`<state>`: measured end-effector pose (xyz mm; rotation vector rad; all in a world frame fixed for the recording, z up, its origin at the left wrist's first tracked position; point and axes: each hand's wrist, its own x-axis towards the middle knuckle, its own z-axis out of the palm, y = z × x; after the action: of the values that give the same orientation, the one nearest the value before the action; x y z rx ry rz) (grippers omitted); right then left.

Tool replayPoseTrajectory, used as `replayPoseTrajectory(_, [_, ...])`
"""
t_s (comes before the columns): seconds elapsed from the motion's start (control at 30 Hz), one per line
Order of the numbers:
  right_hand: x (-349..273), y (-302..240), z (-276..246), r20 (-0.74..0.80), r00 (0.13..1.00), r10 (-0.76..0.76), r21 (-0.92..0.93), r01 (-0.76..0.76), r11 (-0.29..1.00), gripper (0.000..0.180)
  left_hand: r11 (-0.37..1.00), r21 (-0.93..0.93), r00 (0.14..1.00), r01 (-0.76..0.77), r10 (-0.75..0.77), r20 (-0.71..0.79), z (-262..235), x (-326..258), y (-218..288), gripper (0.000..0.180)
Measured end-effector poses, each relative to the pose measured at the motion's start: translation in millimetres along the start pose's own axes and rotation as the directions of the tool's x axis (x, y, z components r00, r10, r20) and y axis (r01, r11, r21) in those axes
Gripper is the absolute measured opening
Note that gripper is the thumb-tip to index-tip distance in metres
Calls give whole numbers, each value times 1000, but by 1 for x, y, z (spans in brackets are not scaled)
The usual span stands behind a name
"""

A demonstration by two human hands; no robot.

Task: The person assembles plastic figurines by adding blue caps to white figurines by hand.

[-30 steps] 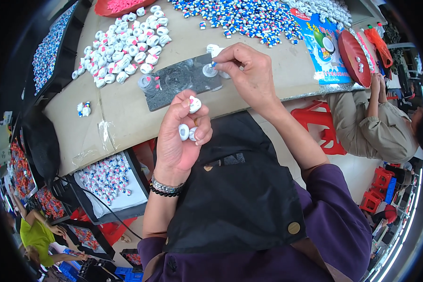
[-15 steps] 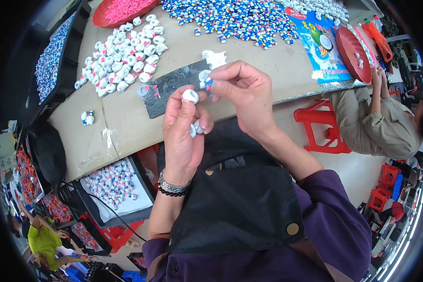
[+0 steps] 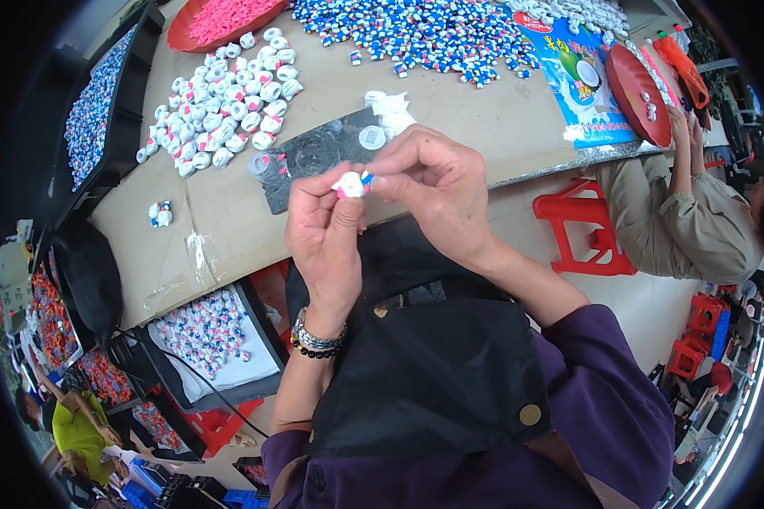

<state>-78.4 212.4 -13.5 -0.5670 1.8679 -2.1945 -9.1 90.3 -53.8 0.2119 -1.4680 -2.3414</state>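
Observation:
Between thumb and fingers my left hand (image 3: 324,246) grips a small white figurine head (image 3: 348,184) with a pink patch. My right hand (image 3: 446,195) pinches a little blue figurine body (image 3: 367,180) against that head; where the two meet is partly covered by fingertips. The curled lower fingers of my left hand hide anything in its palm. Just beyond both hands lies a dark stone-like slab (image 3: 314,151) with a round clear dish (image 3: 371,137) on it. Crumpled white tissue (image 3: 392,109) sits at the slab's far edge.
White heads (image 3: 229,106) lie heaped at the left, blue bodies (image 3: 416,34) behind. A red tray (image 3: 272,15) holds pink pieces. One assembled figurine (image 3: 160,214) stands at left. Below the table edge is a lined tray of figurines (image 3: 267,363). Red stools (image 3: 573,222) and another person are at right.
My right hand has brought the blue body left and down onto the white head. The head has turned in my left hand, and the white pieces beneath it no longer show.

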Motion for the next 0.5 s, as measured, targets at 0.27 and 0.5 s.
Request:
replayPoseTrajectory(0.27, [3, -9, 1, 178, 940, -293, -282, 334, 900, 8, 857, 472, 978, -206, 158, 139, -7, -17, 2, 19])
replayPoseTrajectory(0.5, [15, -15, 34, 362, 866, -344, -202, 433, 878, 9, 912, 361, 975, -196, 220, -26, 2, -15, 0, 12])
